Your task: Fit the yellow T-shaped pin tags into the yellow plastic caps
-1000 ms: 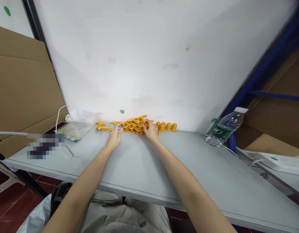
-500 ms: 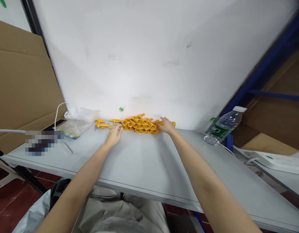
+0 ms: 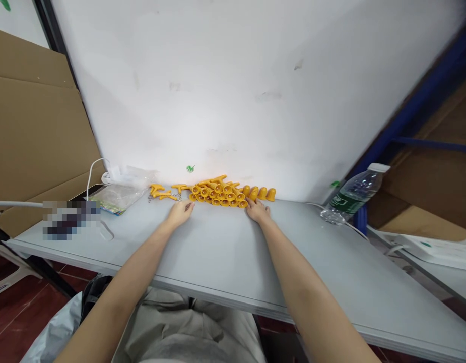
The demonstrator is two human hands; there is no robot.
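A stack of yellow plastic corkscrews (image 3: 216, 195) lies against the white panel, round open ends facing me and T-shaped handles behind. My left hand (image 3: 180, 213) rests on the table at the stack's left end, fingers partly curled beside the lowest pieces and holding nothing I can see. At the right end my right hand (image 3: 259, 210) has its fingers apart, touching or very near the pile. Several yellow bell-shaped caps (image 3: 263, 192) stand in a row just beyond it. To the left lie loose yellow T-handles (image 3: 157, 189) with metal spirals.
A clear plastic bag (image 3: 117, 196) and a blurred-out item (image 3: 70, 219) with white cables lie on the left of the grey table (image 3: 221, 252). A tilted water bottle (image 3: 351, 196) stands right, by a blue frame. Cardboard (image 3: 28, 131) rises at the left.
My right hand has come down and towards me from above the caps to the stack's right end, uncovering the caps. My left hand has shifted slightly right and nearer to me.
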